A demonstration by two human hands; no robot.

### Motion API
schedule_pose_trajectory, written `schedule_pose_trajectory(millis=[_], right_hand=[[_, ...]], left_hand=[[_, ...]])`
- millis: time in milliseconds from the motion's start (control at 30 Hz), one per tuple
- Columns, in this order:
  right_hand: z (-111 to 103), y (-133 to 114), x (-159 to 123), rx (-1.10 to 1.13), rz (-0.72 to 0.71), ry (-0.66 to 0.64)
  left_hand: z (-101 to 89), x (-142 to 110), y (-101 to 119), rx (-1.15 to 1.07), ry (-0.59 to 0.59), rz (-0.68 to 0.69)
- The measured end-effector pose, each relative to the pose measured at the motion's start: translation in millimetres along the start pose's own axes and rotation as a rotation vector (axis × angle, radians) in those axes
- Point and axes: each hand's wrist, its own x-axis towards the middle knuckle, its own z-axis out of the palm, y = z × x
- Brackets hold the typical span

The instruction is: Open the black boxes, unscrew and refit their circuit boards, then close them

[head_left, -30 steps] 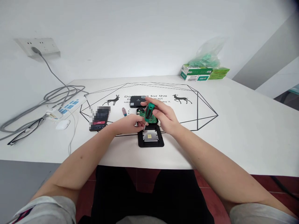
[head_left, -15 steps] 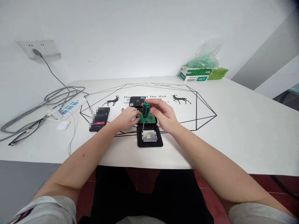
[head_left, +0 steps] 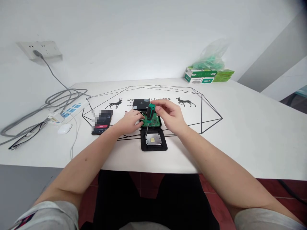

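Observation:
My right hand is closed on the green and black handle of a screwdriver, which leans slightly. Its thin shaft runs down to the upper left corner of a metal plate set in a black square cover. Just behind that cover lies a green circuit board in a black housing. My left hand is at the board's left edge, its thumb and fingers closed around that side. The exact finger contact is partly hidden.
A black box lies behind the board. To the left are a phone, a white earbud case, a power strip, glasses and coiled grey cable. Green and white boxes with a plastic bag stand back right.
The fingers of my right hand have shifted slightly right around the top of the screwdriver handle, which tilts a little more to the right. My left hand stays in place.

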Motion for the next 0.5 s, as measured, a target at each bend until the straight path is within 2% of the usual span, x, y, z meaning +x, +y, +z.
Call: schedule_pose_trajectory(millis=[233, 400, 500], right_hand=[[1, 4, 1, 0.073, -0.004, 0.017], [3, 3, 1, 0.206, 0.099, -0.063], [3, 6, 3, 0.194, 0.11, -0.054]], left_hand=[[1.0, 0, -2, 0.0, 0.03, -0.008], [-0.7, 1, -7, 0.057, 0.089, -0.241], [-0.9, 1, -11, 0.114, 0.046, -0.32]])
